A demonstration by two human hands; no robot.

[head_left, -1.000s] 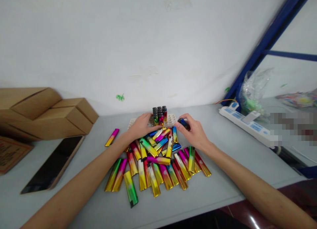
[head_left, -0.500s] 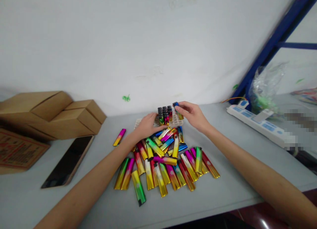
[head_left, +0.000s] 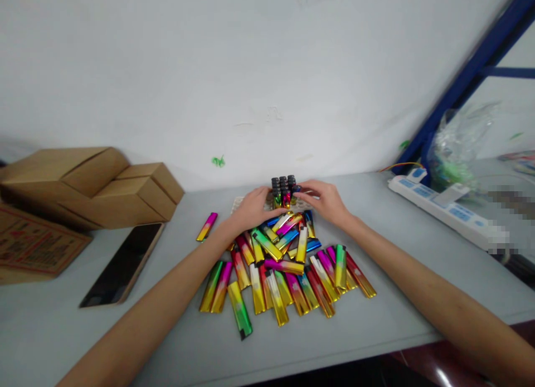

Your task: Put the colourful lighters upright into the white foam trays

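Several upright lighters [head_left: 283, 185] with black tops stand packed in rows in a pale tray with holes [head_left: 237, 203], close to the wall. My left hand [head_left: 253, 208] rests over the tray's left side, fingers and thumb apart around the near left of the rows. On the other side my right hand [head_left: 328, 202] pinches a blue lighter [head_left: 296, 189] at the right edge of the rows. Its lower end is hidden. In front of the tray lies a loose heap of shiny lighters [head_left: 284, 267] in gold, pink, green, red, blue and silver.
A black-screened phone [head_left: 123, 264] lies on the grey table [head_left: 175, 342] at left. Beyond it are brown cardboard boxes [head_left: 96, 189]. At right sit a white power strip [head_left: 447, 211] and a clear plastic bag [head_left: 460, 144] beside a blue metal frame [head_left: 455, 108].
My right hand has moved left and down, bringing the blue lighter from above the tray's right part against the standing rows. My left hand stays by the rows. The view has shifted slightly.
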